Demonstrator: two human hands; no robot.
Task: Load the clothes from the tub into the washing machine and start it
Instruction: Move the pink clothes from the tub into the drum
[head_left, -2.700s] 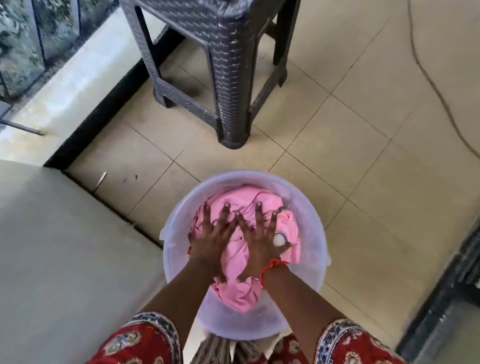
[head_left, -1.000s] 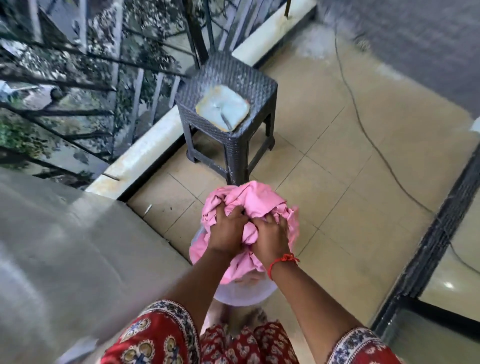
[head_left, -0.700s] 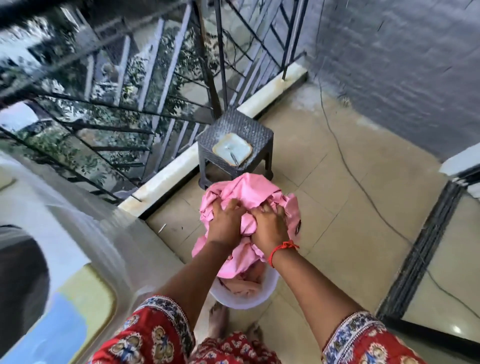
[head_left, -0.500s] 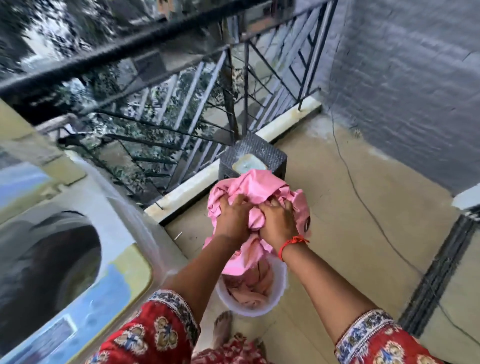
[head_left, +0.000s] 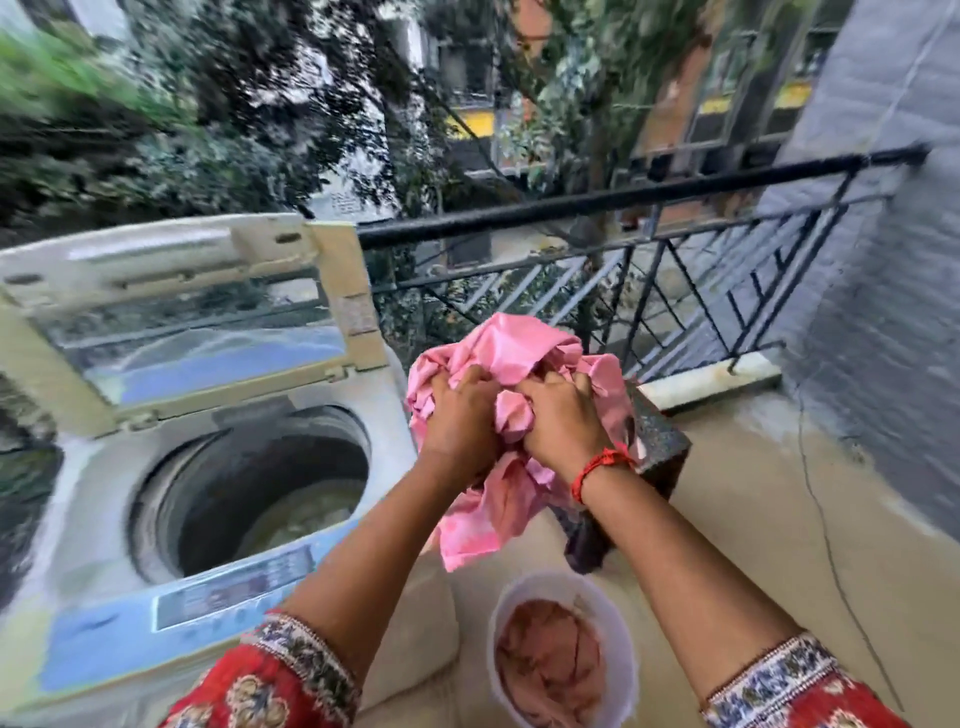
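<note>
- Gripping a crumpled bundle of pink cloth (head_left: 498, 353), the left hand (head_left: 460, 415) and the right hand (head_left: 563, 421) both have fingers curled tight into the soft, wrinkled fabric, knuckles side by side.
- The bundle is held in the air, to the right of the washing machine (head_left: 104, 519) and above the tub (head_left: 618, 613); a loose tail of it hangs down between the forearms.
- The round, translucent white tub stands on the floor (head_left: 753, 519) and has more pinkish cloth lying in it.
- The top-loading machine is pale plastic, its hinged lid (head_left: 182, 312) with a clear window raised; the dark round drum (head_left: 260, 483) is open, something pale showing at its bottom, blurred.
- A blue-grey control panel (head_left: 234, 587) runs along the machine's near edge.
- A red thread bracelet (head_left: 597, 467) circles the right wrist; red patterned sleeves cover the upper arms.
- A dark woven stool (head_left: 660, 441) shows just behind the bundle.
- The balcony floor is beige tile, bounded by a black metal railing (head_left: 623, 202), with a grey wall (head_left: 883, 260) on the right and trees beyond.
</note>
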